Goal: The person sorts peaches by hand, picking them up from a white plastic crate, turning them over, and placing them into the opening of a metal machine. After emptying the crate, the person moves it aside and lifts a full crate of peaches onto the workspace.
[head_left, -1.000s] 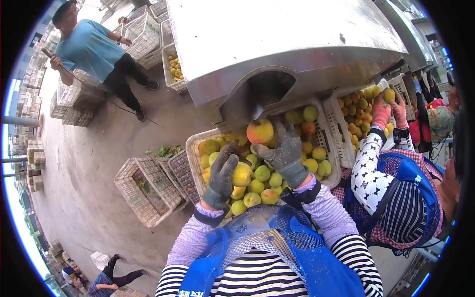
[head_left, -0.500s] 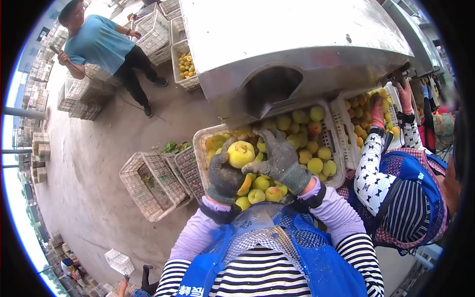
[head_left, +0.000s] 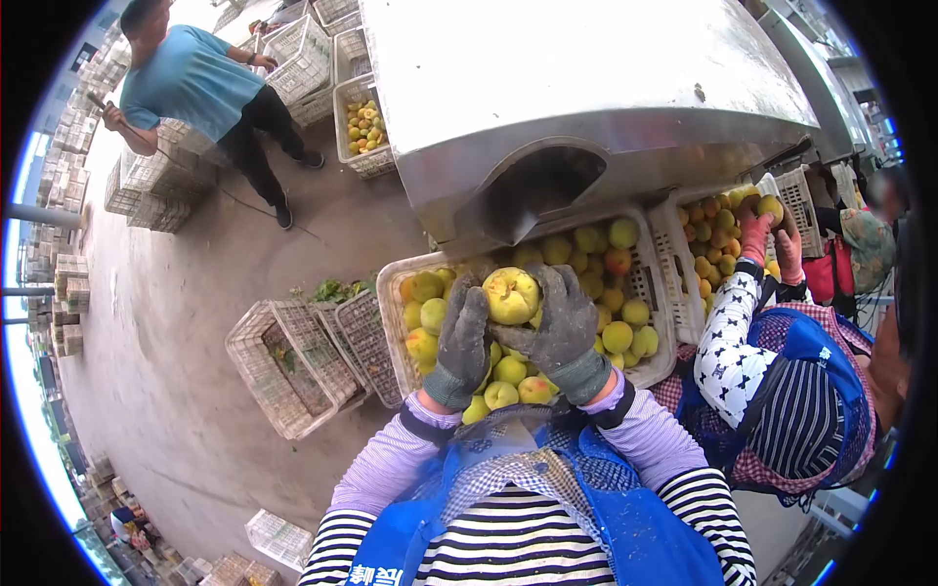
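Between my two dark-gloved hands sits a yellow peach (head_left: 511, 295), its stem hollow facing up. My left hand (head_left: 463, 344) grips its left side, fingers close together. On the other side, the fingers of my right hand (head_left: 561, 334) curl against it, with the thumb below. Both hands are over a white plastic crate (head_left: 395, 363) filled with yellow-green peaches (head_left: 618, 334), some blushed red. The undersides of my fingers are hidden.
A metal machine with a dark chute opening (head_left: 542, 181) overhangs the crate's far side. At right, a co-worker's gloved hands (head_left: 757, 230) hold a fruit over another crate. Crates (head_left: 293, 366) lie at left on the floor. A person in a blue shirt (head_left: 191, 83) stands beyond.
The peach has moved right and slightly up, from my left hand to between both hands. My right hand has closed in on it. The co-worker's hands have lifted a fruit.
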`<move>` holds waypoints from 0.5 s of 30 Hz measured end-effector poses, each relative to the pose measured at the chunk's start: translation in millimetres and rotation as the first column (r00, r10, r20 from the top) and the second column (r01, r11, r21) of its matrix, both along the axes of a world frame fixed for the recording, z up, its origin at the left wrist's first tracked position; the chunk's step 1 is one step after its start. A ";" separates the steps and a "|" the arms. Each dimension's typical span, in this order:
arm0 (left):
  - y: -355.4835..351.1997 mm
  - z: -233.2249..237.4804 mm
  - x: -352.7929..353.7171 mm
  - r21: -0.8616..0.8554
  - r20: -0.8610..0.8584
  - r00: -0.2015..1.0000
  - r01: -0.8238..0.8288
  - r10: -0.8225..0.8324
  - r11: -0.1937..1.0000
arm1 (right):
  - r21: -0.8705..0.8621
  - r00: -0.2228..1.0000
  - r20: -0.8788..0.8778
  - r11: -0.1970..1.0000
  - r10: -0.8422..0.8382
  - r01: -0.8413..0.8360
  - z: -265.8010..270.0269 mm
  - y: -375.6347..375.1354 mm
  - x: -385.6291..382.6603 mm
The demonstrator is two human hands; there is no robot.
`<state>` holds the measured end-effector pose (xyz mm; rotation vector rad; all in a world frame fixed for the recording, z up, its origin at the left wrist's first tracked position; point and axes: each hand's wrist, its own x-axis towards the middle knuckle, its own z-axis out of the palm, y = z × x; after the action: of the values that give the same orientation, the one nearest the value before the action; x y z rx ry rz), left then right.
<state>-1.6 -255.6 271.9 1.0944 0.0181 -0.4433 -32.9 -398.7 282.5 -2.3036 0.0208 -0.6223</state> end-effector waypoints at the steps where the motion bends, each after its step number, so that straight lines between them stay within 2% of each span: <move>1: 4.2 -4.1 -0.5 0.133 0.060 0.998 0.011 -0.020 0.991 | 0.005 0.999 -0.036 1.000 0.014 -0.014 1.1 -0.4 -1.7; 4: 8.2 -20.4 3.6 0.296 0.319 0.944 -0.014 -0.084 0.955 | -0.027 0.995 -0.096 0.999 0.032 -0.035 6.8 -3.4 2.7; 7: 9.4 -3.1 6.5 0.015 0.001 0.999 -0.037 0.037 0.999 | -0.129 0.999 -0.041 0.991 -0.025 0.020 2.1 -10.6 26.9; 8: 18.5 -17.1 6.0 0.053 0.061 0.997 -0.056 0.053 0.997 | -0.153 0.998 0.008 0.987 -0.056 0.057 -11.6 -17.4 43.8; 9: 29.1 -25.0 6.5 0.175 0.133 0.989 -0.092 0.070 0.980 | -0.172 0.995 0.059 0.981 -0.083 0.092 -19.7 -23.3 63.5; 10: 39.8 -31.3 5.7 0.296 0.202 0.977 -0.129 0.071 0.947 | -0.144 0.965 -0.249 0.988 -0.083 0.048 -11.7 -25.1 88.6; 11: 50.8 -39.0 0.1 0.414 0.260 0.964 -0.161 0.053 0.896 | -0.099 0.838 -0.541 0.995 -0.069 0.018 -5.5 -25.8 108.1; 12: 62.3 -53.9 -7.5 0.584 0.353 0.934 -0.168 -0.062 0.794 | -0.197 0.953 -0.282 0.979 -0.112 0.056 -16.6 -29.7 119.2; 13: 72.5 -71.6 -13.2 0.721 0.421 0.887 -0.199 -0.192 0.663 | -0.284 0.992 0.006 0.951 -0.123 0.120 -32.1 -33.2 129.3; 14: 76.3 -79.5 -13.4 0.817 0.469 0.820 -0.261 -0.328 0.515 | -0.350 0.946 0.308 0.913 -0.097 0.208 -38.5 -35.4 135.2; 15: 75.5 -74.6 -17.7 0.913 0.330 0.805 -0.139 -0.494 0.385 | -0.252 0.985 0.138 0.958 -0.104 0.136 -24.5 -35.0 123.7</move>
<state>-19.4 -180.1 197.4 2.3744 -0.4684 -0.2664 90.7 -433.7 258.0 -2.5255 0.0215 -0.8749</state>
